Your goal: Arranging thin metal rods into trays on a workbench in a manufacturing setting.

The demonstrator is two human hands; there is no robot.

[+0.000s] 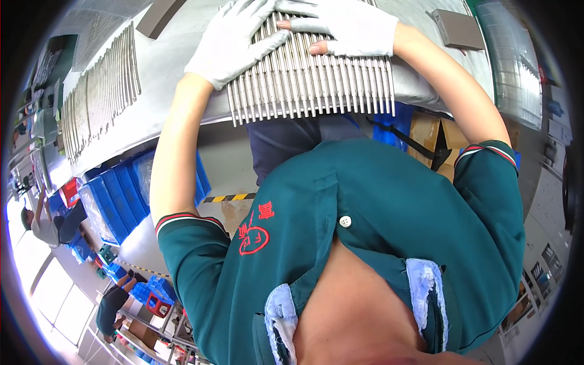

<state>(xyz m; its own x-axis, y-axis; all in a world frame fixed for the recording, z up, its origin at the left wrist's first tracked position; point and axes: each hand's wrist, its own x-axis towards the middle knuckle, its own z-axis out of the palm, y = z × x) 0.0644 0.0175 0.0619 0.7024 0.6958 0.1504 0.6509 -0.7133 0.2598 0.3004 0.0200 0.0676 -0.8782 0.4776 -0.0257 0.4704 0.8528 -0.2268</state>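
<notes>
A row of slim, shiny metal rods [310,85] lies side by side on the table, their near ends reaching past its front edge. My left hand [234,45], in a white glove, rests flat on the left part of the row with its fingers spread. From the right, my right hand [353,29] lies across the far part of the rods, fingers stretched out. Its white glove leaves two fingertips bare. The far ends of the rods are partly hidden under both hands and cut off by the picture's upper edge.
Another row of metal rods [100,91] lies on the table at the left. A grey-brown block [159,17] sits at the back left, a similar block [457,29] at the right. Blue crates [118,198] stand below the table's left side. Two people work farther off at the left.
</notes>
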